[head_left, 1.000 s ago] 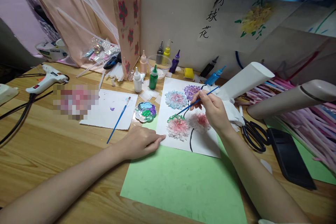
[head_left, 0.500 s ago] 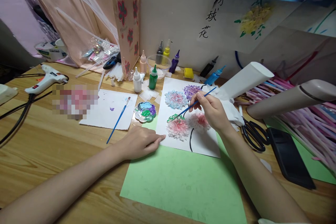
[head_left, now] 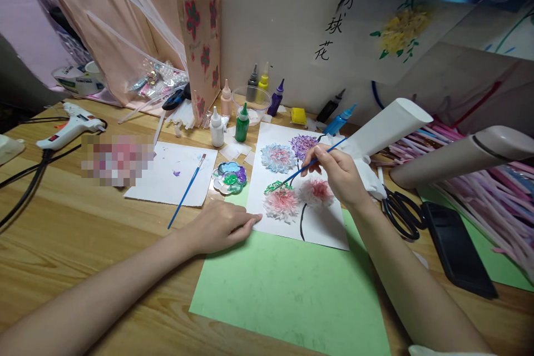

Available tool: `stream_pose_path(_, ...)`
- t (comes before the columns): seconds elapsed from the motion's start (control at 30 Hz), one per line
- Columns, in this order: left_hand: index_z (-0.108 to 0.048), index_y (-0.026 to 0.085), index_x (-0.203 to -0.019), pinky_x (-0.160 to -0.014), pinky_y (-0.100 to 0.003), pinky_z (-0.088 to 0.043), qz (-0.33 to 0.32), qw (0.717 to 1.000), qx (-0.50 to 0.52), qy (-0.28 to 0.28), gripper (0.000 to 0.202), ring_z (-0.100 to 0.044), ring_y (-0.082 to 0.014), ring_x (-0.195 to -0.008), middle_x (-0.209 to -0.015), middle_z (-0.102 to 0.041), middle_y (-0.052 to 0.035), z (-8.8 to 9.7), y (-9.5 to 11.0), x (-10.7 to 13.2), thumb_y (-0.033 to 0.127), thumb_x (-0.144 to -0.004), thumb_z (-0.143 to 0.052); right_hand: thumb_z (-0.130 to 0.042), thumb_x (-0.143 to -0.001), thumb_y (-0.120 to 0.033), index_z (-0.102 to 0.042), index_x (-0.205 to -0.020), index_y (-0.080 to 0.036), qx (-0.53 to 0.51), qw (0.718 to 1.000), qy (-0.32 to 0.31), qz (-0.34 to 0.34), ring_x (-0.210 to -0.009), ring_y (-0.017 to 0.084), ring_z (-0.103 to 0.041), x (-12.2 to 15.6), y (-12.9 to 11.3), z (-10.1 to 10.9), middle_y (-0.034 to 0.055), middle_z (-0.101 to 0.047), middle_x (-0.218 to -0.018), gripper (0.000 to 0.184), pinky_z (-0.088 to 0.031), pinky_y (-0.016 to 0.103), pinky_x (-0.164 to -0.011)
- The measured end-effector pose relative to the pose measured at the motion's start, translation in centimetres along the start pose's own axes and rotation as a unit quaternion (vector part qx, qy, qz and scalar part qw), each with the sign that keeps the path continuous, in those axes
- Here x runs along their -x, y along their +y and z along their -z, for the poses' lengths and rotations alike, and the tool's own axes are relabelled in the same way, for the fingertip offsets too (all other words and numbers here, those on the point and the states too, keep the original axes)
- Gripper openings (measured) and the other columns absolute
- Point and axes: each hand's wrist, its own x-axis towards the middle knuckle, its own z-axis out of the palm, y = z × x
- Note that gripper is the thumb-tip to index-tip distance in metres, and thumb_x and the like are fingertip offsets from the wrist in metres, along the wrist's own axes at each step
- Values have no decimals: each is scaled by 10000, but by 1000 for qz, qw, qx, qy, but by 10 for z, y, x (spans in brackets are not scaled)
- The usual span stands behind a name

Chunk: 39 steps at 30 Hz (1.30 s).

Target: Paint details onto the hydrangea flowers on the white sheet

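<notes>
Your right hand has its fingers closed in a pinch around a blue paintbrush, tip down at the green paint along the upper edge of the pink-and-white flower on the white paper. Your left hand grips nothing, index finger stretched to the paper's lower left edge, the others loosely curled. Farther out: the paper overlaps a green sheet on the wooden tabletop, flower-shaped palette just left of it, second brush lying partly across a smaller white sheet, black-handled scissors off to the right.
</notes>
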Motion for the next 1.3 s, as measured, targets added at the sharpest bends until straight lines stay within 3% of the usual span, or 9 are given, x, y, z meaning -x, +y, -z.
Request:
stream_pose_path(0.63,-708,176,-910,-555,-268,-300,3,1000,4,1,381,-607,-128,-608,-659,-658,-8,-1,1,-1,297,-991,-355,-532,-859,-522,-599,-658,-177,-49,998,-1,-44,-530,114,-553,-4,8,2,8,-590,-608,406,-400,260,-534)
stream_pose_path(1.03,-709,183,-926,-549,-276,-289,-4,1000,-6,-7,384,-602,-129,-607,-658,-652,-6,1,0,1,286,-989,-345,-464,-920,-449,-601,-710,-179,-39,999,13,-13,-575,121,-564,1,-3,0,11,-594,-633,369,-381,258,-542)
stream_pose_path(1.13,-711,188,-927,-549,-276,-283,-3,1000,-9,-7,387,-595,-128,-597,-649,-647,-4,2,1,0,288,-991,-343,-435,-945,-404,-614,-807,-189,-18,1000,-18,15,-673,130,-592,8,-15,-10,26,-632,-755,312,-416,261,-606)
stream_pose_path(1.3,-716,199,-901,-545,-271,-272,-2,1000,-26,5,379,-577,-122,-579,-643,-653,-2,2,3,-1,288,-986,-358,-428,-956,-314,-615,-950,-212,108,986,-111,55,-883,163,-614,23,-28,-33,47,-667,-934,213,-452,298,-793)
